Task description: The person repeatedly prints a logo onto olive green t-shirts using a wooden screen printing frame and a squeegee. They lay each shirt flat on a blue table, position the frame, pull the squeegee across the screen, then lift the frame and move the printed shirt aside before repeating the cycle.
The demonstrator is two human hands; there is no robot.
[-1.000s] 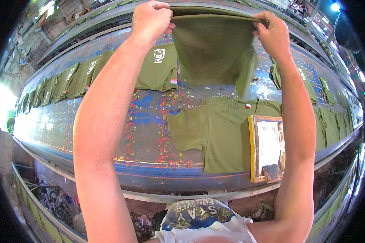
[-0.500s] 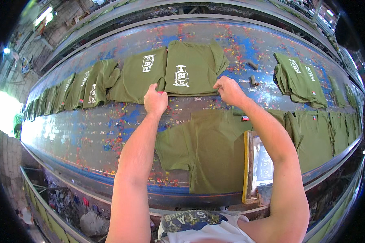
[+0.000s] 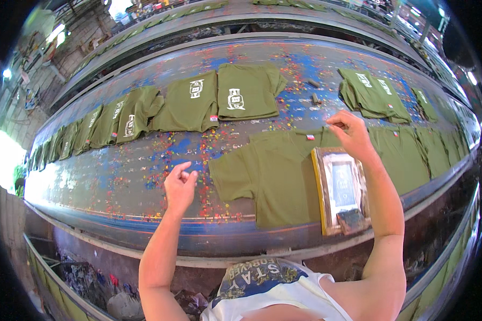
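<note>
My left hand (image 3: pixel 180 186) hovers over the paint-spotted table, left of an unprinted green T-shirt (image 3: pixel 284 182). It is empty, thumb and forefinger a little apart. Over the far edge of the shirts at right is my right hand (image 3: pixel 351 131), loosely curled with a gap at the fingertips and nothing visible in it. Below it a screen-printing frame (image 3: pixel 317 187) lies partly on the plain shirt, a dark squeegee block (image 3: pixel 352 220) at its near end. Beyond my hands lie a folded green shirt with a white gas-cylinder print (image 3: pixel 251 91) and a similar shirt (image 3: pixel 185 107) beside it.
More printed green shirts (image 3: pixel 136 115) overlap in a row toward the left; others (image 3: pixel 372 93) lie at the far right. Plain shirts (image 3: pixel 399 155) run along the near right. Two small dark blocks (image 3: pixel 315 99) sit on the long table (image 3: pixel 118 182). Another long table stands behind.
Both hands have let go of the printed folded shirt and drawn back from it. My left hand came nearer and left; my right moved right. The printed shirt now lies flat.
</note>
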